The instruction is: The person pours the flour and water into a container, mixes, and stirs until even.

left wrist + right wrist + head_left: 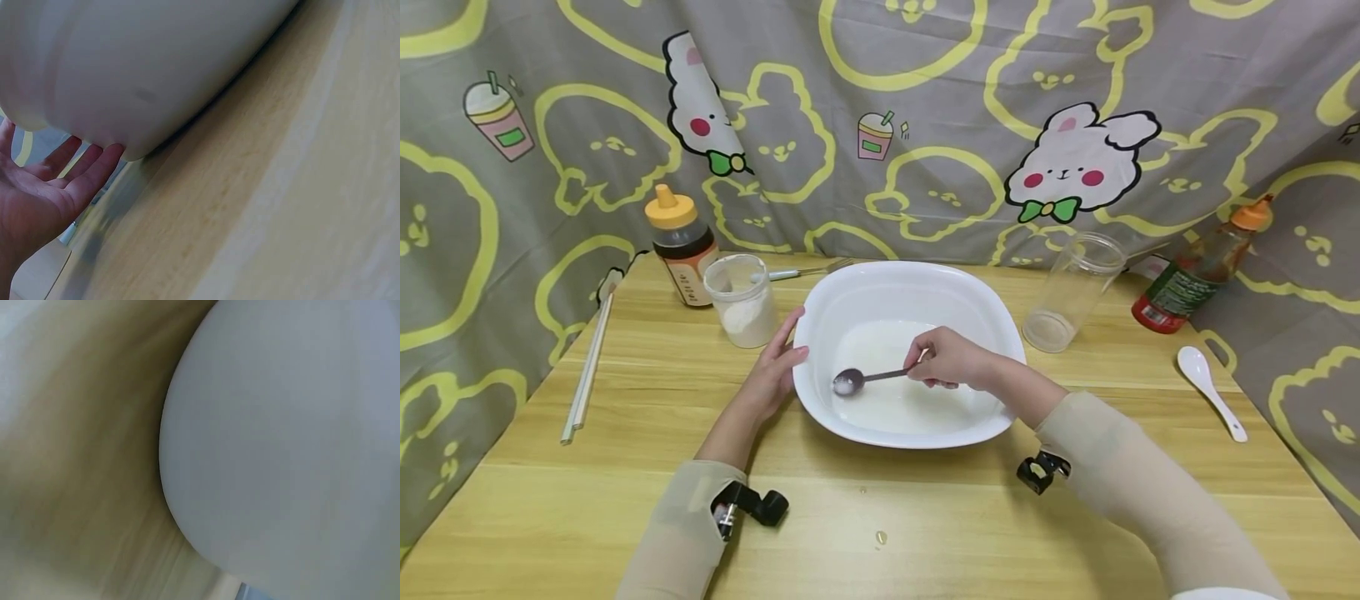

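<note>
A white basin (902, 437) stands in the middle of the wooden table, with something whitish over its bottom. My right hand (951, 358) pinches the handle of a dark spoon (848, 381) inside it. The spoon's bowl points left and has a little white stuff in it. At the basin's left side, my left hand (772, 371) touches the outer wall. The left wrist view shows that hand's extended fingertips (112, 153) against the wall. In the right wrist view only the basin's side (269, 450) and the table appear; the right hand is out of sight there.
Back left stand a jar of white powder (748, 317), a yellow-capped bottle (681, 250) and a fork (812, 271). Chopsticks (589, 367) lie far left. An empty clear jar (1067, 296), a red-based sauce bottle (1195, 279) and a white spoon (1212, 392) are right. A curtain (940, 108) hangs behind.
</note>
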The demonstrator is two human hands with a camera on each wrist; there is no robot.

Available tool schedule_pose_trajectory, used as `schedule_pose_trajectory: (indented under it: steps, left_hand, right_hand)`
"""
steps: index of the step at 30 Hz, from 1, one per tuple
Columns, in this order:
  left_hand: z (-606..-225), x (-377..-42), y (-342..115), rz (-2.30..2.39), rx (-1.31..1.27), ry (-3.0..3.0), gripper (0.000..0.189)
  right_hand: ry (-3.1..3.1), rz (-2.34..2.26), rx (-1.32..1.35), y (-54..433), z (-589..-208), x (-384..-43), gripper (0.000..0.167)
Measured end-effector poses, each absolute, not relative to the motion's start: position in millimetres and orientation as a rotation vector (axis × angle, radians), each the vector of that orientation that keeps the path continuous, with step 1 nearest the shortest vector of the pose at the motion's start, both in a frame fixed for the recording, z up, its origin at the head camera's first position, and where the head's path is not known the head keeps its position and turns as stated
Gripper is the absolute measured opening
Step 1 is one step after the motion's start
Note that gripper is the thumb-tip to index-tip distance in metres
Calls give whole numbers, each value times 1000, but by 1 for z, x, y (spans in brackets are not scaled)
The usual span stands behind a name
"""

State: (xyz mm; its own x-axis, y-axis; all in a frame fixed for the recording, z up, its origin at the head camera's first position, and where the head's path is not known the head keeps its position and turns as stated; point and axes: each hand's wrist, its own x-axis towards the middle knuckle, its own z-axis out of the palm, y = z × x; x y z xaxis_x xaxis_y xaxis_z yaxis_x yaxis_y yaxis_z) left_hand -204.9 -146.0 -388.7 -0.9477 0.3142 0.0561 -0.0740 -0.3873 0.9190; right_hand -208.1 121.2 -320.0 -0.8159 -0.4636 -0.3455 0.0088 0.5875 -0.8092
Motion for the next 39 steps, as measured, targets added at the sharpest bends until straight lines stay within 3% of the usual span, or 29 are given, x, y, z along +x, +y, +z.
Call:
schedule_pose_trajectory:
  steps: [14, 22, 32, 39]
  left_hand:
    - [-388, -205, -146, 2403, 323, 1590, 64]
    - [-388, -205, -146, 2407, 311, 1583, 64]
    - [-387, -205, -146, 2405, 302, 1581, 65]
    - [-387, -205, -145, 2409, 311, 1577, 64]
  right_hand:
    - [2269, -814, -646, 173, -284, -198, 9]
    - [2544, -626, -557, 204, -267, -209, 10]
    - [2665, -879, -277, 197, -292, -232, 11]
    - [2529, -1116, -309, 165, -313, -236, 10]
